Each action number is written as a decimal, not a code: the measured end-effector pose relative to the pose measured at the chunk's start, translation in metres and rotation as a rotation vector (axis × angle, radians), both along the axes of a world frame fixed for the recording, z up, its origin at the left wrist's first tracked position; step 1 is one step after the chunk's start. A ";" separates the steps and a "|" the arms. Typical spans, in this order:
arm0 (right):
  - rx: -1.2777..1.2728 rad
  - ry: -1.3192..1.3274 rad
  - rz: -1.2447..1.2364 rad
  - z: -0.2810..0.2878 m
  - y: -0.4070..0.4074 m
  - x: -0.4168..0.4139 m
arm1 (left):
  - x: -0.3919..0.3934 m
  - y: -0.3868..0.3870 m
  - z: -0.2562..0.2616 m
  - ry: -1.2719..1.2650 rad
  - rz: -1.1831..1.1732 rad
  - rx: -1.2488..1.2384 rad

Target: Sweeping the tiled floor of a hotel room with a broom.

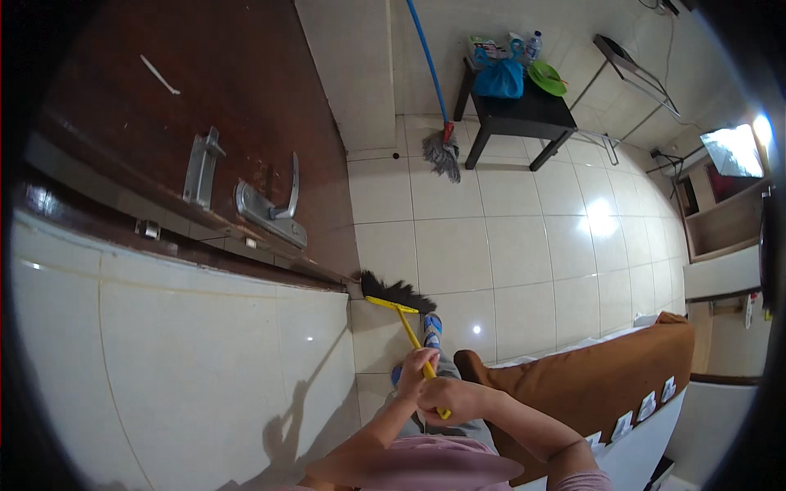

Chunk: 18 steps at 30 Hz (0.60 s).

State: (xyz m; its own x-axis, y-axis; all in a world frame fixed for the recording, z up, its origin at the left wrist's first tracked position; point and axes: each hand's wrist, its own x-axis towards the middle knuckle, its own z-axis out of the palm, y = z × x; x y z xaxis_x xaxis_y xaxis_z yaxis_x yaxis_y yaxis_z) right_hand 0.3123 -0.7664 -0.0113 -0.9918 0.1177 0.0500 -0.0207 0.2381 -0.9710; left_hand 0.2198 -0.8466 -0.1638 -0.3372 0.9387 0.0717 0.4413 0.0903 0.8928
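Observation:
Both of my hands are closed around the yellow handle of a broom [393, 304]. My left hand [419, 371] grips it farther down the stick, and my right hand [445, 399] holds it near its end, with the yellow tip showing below the fist. The black bristles rest on the tiled floor [454, 258] beside the lower edge of a brown wooden door [276, 123]. Just right of the bristles is my foot in a blue sandal [433, 328].
A mop [441, 153] with a blue handle stands beside a black table [522, 116] bearing a blue plastic bag [500, 78] and a green plate [546, 78]. A brown-covered piece of furniture [583, 368] is at the right. A white tiled wall [202, 356] rises at the left.

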 end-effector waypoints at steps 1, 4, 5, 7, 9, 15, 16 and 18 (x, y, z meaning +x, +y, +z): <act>-0.002 -0.003 -0.011 0.013 -0.009 0.007 | 0.005 -0.005 0.019 -0.003 -0.011 -0.002; 0.092 0.015 -0.291 0.045 -0.037 0.031 | 0.016 -0.006 0.053 -0.154 -0.165 0.091; 0.090 0.014 -0.299 0.049 -0.046 0.032 | 0.017 -0.008 0.056 -0.155 -0.172 0.088; 0.120 0.016 -0.497 0.056 -0.060 0.032 | 0.016 -0.008 0.059 -0.219 -0.327 -0.051; 0.116 0.020 -0.551 0.039 -0.075 0.022 | 0.007 -0.015 0.050 -0.258 -0.396 -0.036; 0.003 0.002 -0.735 0.002 -0.107 -0.007 | -0.024 -0.051 0.028 -0.138 -0.353 -0.127; -0.021 0.000 -0.746 -0.003 -0.110 -0.008 | -0.029 -0.055 0.032 -0.129 -0.371 -0.187; -0.049 -0.004 -0.762 -0.006 -0.114 -0.003 | -0.033 -0.057 0.027 -0.126 -0.386 -0.196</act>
